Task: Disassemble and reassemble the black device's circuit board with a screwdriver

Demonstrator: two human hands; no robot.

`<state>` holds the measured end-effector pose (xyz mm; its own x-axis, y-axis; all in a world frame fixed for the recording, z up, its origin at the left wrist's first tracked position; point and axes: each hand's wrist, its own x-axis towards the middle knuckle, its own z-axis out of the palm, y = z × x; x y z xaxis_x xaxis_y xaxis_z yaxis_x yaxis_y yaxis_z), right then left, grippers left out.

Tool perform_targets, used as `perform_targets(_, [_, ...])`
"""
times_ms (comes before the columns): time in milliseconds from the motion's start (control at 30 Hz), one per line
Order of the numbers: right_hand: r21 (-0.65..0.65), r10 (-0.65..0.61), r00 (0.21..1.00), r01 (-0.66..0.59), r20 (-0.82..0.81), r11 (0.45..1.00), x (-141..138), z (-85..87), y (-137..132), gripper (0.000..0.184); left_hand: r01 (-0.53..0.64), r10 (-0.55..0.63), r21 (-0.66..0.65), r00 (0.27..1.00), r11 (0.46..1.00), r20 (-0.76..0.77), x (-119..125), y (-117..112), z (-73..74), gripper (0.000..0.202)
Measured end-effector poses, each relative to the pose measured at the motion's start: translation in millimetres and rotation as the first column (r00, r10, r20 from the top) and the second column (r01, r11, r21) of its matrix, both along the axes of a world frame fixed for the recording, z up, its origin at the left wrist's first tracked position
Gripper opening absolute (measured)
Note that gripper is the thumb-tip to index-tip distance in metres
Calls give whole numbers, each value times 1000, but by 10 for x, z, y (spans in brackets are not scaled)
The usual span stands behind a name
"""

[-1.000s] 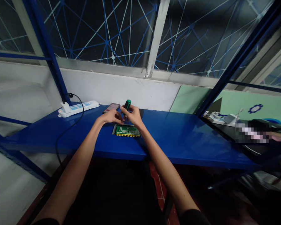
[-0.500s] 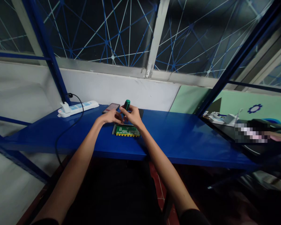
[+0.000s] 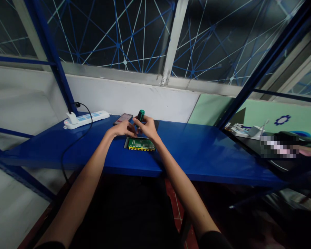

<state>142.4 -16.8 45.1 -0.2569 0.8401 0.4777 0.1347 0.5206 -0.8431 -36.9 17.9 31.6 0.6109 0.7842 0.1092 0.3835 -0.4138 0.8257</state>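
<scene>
A green circuit board (image 3: pixel 141 144) in a grey frame lies on the blue table (image 3: pixel 197 152) in front of me. My right hand (image 3: pixel 148 127) grips a screwdriver with a green handle (image 3: pixel 141 114), held upright over the board's far edge. My left hand (image 3: pixel 123 128) is closed in a pinch beside it, fingertips near the screwdriver's shaft; what it pinches is too small to make out.
A phone (image 3: pixel 123 118) lies just behind my hands. A white power strip (image 3: pixel 85 119) with a black cable sits at the table's far left. Blue frame posts rise at left and right. Another desk with small items (image 3: pixel 246 131) stands to the right.
Both hands and the screwdriver stay almost still over the board; only the screwdriver handle shifts very slightly.
</scene>
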Motion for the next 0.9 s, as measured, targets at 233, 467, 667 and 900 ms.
perform_targets(233, [4,58,998,-58,5,998,8,-13,-18,41,-4,4,26,1000,1000,-17,8,-15,24,19])
perform_targets(467, [-24,51,999,-51,6,998,-7,4,-29,45,11,-11,-49,1000,999,4,-37,-18,16,21])
perform_targets(667, [-14,49,999,-49,-8,999,0,-7,-10,45,16,-16,-30,1000,999,5,-84,31,-9,18])
perform_targets(900, [10,30,999,-31,28,999,7,-16,-7,40,-16,15,-31,1000,999,-6,-48,-5,16,20])
